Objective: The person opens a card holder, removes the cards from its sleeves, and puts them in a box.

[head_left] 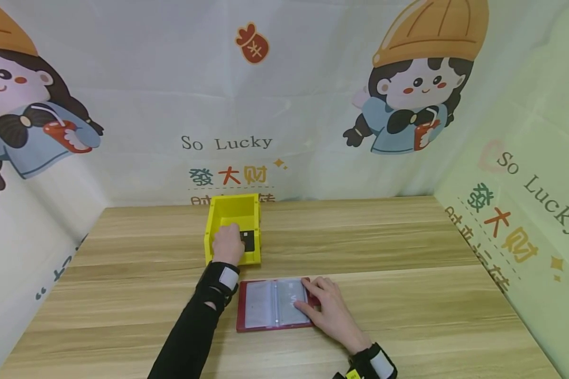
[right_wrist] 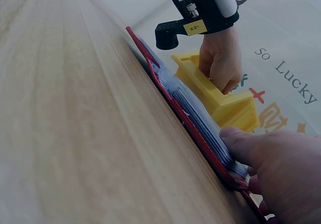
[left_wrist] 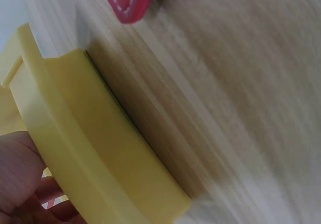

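An open red card holder (head_left: 258, 304) with clear plastic sleeves lies on the table. My right hand (head_left: 334, 313) holds its right side, thumb on the sleeve pages and the other fingers about the edge. The right wrist view shows the thumb against the stack of sleeves (right_wrist: 200, 126). Beyond the holder stands a yellow bin (head_left: 234, 205). My left hand (head_left: 228, 245) reaches down into it, fingers bent and largely hidden by its wall in the left wrist view. A dark flat card (head_left: 249, 241) lies beside that hand in the bin; whether the fingers grip anything is hidden.
The wooden table (head_left: 360, 237) runs back to a printed cloth backdrop (head_left: 313, 105), with another printed cloth (head_left: 526, 158) along the right side. Behind the card holder, the yellow bin stands close to the back edge.
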### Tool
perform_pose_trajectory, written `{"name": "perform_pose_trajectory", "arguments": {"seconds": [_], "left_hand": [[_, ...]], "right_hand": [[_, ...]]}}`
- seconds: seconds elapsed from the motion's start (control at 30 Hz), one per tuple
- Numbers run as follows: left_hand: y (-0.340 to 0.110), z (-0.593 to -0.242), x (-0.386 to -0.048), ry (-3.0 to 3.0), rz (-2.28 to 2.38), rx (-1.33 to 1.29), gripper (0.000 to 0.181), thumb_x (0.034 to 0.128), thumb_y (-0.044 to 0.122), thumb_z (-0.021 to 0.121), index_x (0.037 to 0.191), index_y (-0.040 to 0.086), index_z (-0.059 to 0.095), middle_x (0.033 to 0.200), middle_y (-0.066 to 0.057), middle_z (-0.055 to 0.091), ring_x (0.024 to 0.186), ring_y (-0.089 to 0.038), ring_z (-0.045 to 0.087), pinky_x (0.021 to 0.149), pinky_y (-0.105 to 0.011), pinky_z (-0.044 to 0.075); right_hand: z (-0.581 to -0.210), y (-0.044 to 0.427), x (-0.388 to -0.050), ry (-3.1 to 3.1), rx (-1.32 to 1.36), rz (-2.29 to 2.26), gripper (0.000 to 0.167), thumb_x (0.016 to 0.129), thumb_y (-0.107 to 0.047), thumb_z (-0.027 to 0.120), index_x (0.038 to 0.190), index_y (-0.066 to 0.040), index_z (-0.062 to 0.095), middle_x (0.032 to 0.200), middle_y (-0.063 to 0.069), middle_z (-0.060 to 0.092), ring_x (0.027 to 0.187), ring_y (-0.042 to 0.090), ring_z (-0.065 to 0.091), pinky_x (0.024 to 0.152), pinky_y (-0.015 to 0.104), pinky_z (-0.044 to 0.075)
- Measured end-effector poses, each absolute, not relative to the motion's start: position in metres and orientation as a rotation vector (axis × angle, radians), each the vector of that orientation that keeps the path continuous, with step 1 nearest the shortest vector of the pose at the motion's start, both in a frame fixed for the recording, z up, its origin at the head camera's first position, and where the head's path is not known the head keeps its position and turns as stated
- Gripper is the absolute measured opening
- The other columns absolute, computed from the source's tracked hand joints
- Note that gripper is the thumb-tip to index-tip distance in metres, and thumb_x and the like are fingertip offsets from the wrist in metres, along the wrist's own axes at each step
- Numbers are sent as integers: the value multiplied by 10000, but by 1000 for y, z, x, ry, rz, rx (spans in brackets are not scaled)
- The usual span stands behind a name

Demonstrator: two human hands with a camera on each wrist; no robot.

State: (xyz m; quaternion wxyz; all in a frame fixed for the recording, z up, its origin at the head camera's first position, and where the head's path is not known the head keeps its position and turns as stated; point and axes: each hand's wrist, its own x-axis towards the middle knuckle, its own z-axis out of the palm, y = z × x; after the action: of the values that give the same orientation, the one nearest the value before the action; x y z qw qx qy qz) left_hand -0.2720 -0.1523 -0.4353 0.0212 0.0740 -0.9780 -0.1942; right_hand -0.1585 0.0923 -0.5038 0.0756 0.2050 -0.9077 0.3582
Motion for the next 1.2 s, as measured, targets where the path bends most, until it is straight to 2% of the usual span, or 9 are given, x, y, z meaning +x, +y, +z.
{"name": "perform_pose_trajectory", "arguments": {"seconds": [0.17,0.3,0.43,0.57,0.93,1.2], "left_hand": [[-155,-440,-269,-2939,-651,158,121,922,56,674,948,-59,647,951,-268,687,878,-452,676,713,-548,556],[-156,-441,-266,-2847,-683,86,172,960,82,635,831,-30,658,826,-198,675,749,-351,654,632,-453,521],[-152,-434,-257,-2755,-754,5,202,971,105,624,822,-14,689,736,-119,613,646,-232,558,582,-322,433],[-143,-425,-239,-2682,-851,-109,206,971,126,629,831,-1,710,689,-76,583,603,-179,507,564,-264,380],[-128,-427,-179,-2913,-1032,-345,144,952,103,660,1032,27,751,821,-38,677,717,-120,536,673,-258,475],[-139,-443,-160,-3042,-1208,-537,248,854,49,750,1095,9,707,950,-58,680,840,-141,578,757,-266,492]], "right_hand": [[-506,92,-159,-2728,607,1075,536,879,-301,772,1308,-5,650,931,-76,566,891,51,418,839,276,345],[-506,93,-159,-2725,601,1080,531,874,-292,778,1301,-2,654,918,-82,558,872,45,407,829,269,338],[-505,93,-158,-2724,597,1089,534,873,-293,779,1300,2,653,911,-82,556,859,43,402,833,269,340],[-505,95,-158,-2728,592,1080,531,872,-292,781,1297,1,656,915,-83,560,861,41,405,835,270,346],[-506,93,-158,-2721,603,1075,526,870,-285,784,1293,1,659,921,-75,581,860,43,419,834,279,363],[-505,92,-158,-2728,597,1087,530,875,-291,777,1303,-5,653,921,-84,562,866,47,419,839,283,362]]}}
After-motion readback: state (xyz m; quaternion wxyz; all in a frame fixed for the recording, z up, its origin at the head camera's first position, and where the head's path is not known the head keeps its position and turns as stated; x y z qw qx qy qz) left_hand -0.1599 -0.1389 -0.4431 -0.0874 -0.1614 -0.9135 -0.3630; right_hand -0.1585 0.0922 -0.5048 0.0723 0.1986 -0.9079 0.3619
